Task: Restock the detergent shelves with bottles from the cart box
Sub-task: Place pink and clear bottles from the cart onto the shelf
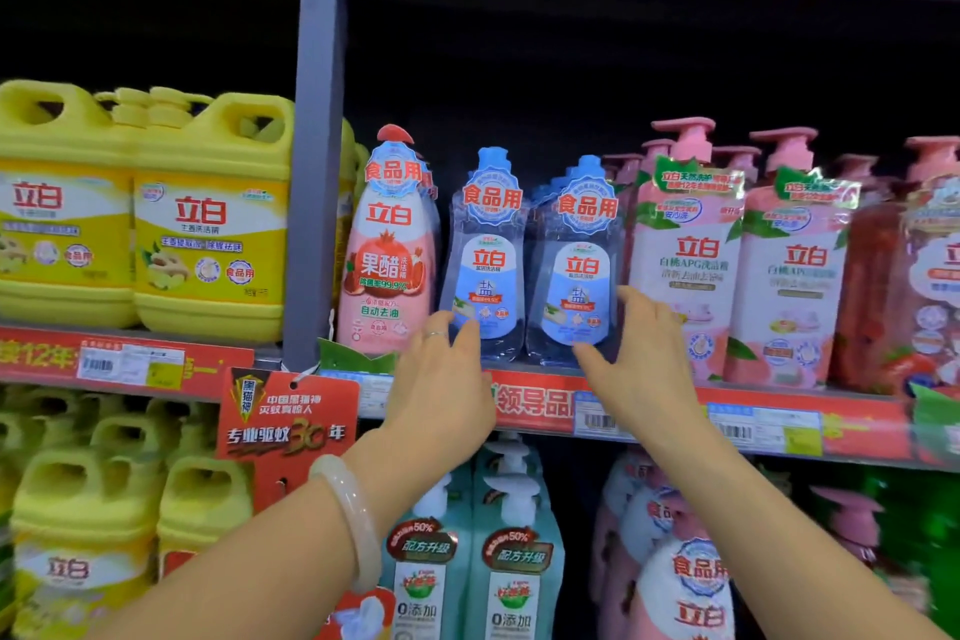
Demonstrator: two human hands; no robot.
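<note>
Two clear blue-capped detergent bottles stand side by side on the middle shelf. My left hand reaches up to the left blue bottle, and its fingertips touch the bottle's lower left edge. My right hand is at the right blue bottle. Its thumb lies in front of the bottle's base and its fingers rest against the bottle's lower right side. More blue bottles are lined up behind the right one. Neither hand lifts a bottle. The cart box is out of view.
A pink pomegranate bottle stands just left of the blue ones, and pink pump bottles stand to their right. Yellow jugs fill the left bay beyond a grey upright. Teal pump bottles stand on the shelf below.
</note>
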